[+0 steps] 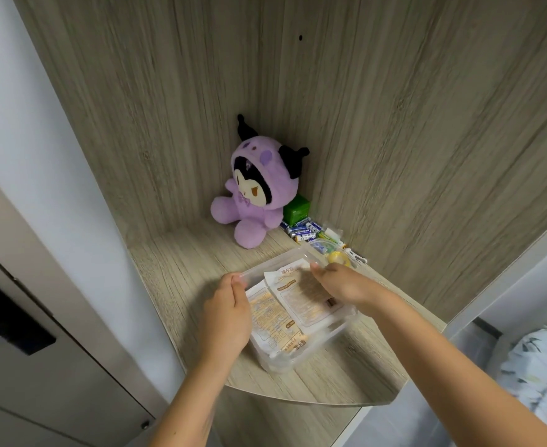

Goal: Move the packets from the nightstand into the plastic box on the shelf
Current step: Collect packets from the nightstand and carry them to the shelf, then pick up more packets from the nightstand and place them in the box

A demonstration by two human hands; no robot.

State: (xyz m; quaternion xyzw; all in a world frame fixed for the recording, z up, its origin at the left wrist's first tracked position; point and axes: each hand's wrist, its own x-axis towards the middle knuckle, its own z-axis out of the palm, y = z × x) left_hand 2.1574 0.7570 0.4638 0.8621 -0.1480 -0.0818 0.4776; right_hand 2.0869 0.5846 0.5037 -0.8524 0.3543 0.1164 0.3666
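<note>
A clear plastic box (340, 330) stands on the wooden corner shelf (182, 279). Several white packets with orange print (285, 308) lie flat inside it. My left hand (227, 314) grips the box's left rim, fingers curled over the edge. My right hand (343, 285) reaches across the top of the box, its fingers curled at the far rim above the packets. Whether it holds the rim or only touches it is hard to tell. The nightstand is out of view.
A purple plush toy (253, 195) sits in the back corner. Beside it are a green carton (296, 209), several loose batteries (304, 230) and a yellow tape roll (338, 258). A dark door handle (11, 321) is at the left, bedding (543, 369) at the lower right.
</note>
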